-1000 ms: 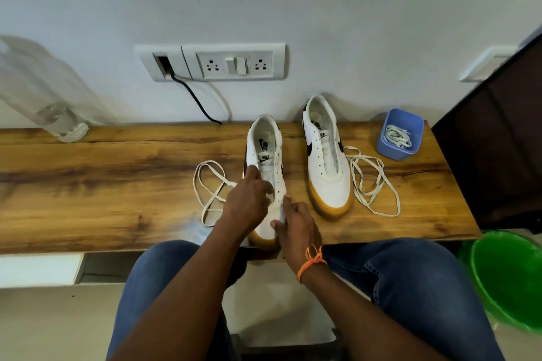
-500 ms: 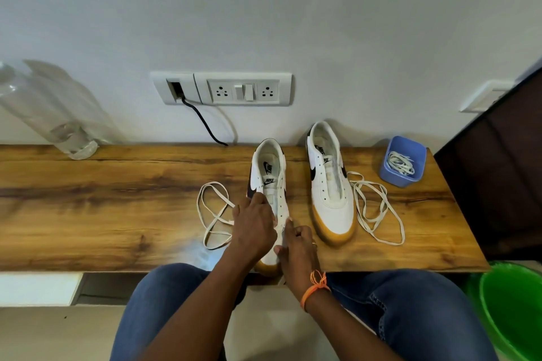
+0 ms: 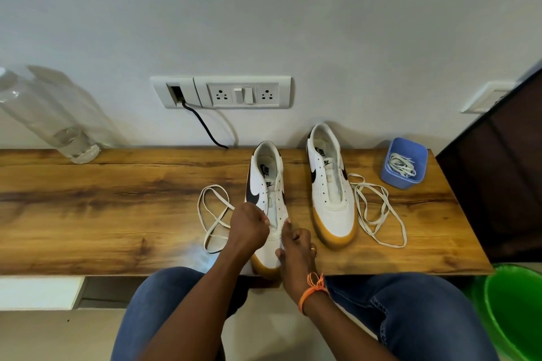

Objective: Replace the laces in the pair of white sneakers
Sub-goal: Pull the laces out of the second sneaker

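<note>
Two white sneakers with gum soles stand on the wooden desk (image 3: 117, 214). The left sneaker (image 3: 265, 173) is at the front edge, and a pale lace strand runs down over its tongue. My left hand (image 3: 249, 227) pinches this lace (image 3: 213, 215) at the lower eyelets, and the rest of it lies looped to the left. My right hand (image 3: 296, 246) grips that sneaker's toe side, index finger up at the eyelets. The right sneaker (image 3: 331, 187) has no lace. A second loose lace (image 3: 378, 214) lies beside it.
A blue cup (image 3: 393, 176) holding coiled laces stands at the desk's back right. A clear bottle (image 3: 58, 129) sits at the back left. A black cable (image 3: 205, 126) hangs from the wall socket. A green bin (image 3: 516, 308) is below on the right, beside a dark panel (image 3: 498, 170).
The view has tilted up, showing more wall. My left hand slid down from the sneaker's tongue to the lower eyelets. My right hand stays at the toe.
</note>
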Demonstrator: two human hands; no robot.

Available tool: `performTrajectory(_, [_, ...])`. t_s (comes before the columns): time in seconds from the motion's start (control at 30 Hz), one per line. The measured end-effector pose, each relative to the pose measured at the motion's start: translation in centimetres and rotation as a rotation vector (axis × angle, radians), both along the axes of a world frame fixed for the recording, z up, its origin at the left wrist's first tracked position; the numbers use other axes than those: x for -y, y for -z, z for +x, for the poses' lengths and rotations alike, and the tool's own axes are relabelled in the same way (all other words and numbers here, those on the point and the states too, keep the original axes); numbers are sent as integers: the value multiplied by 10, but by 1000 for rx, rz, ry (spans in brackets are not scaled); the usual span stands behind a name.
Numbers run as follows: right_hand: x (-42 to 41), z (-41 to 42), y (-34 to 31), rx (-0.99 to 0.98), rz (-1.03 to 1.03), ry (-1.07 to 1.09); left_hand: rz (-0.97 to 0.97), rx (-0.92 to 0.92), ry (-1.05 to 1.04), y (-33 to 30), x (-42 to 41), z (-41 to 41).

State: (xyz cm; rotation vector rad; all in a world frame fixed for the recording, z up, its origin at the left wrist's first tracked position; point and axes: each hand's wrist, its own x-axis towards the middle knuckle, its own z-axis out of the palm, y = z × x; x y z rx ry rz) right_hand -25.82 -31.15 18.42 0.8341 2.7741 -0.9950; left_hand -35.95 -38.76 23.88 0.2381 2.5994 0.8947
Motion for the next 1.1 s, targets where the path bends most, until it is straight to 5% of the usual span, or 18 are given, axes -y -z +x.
performTrajectory(0.37, [-3, 5, -1, 1, 31, -37, 137, 15, -229, -22, 31, -29])
performTrajectory(0.47, [-11, -1, -17, 3, -38, -12, 220, -46, -111, -37, 23, -18])
performTrajectory(0.67, [-42, -25, -71, -365, -184, -146, 386, -3, 261, -36, -3, -4])
performTrajectory(0.9, [-87, -36, -88, -445, 92, -412, 517, 187, 251, -42, -13, -22])
performTrajectory(1.03, [-114, -41, -43, -348, 70, -326, 547, 364, 259, -46, -11, -32])
performTrajectory(1.1, [-129, -53, -58, -369, 141, -223, 449, 304, 268, -45, -4, -44])
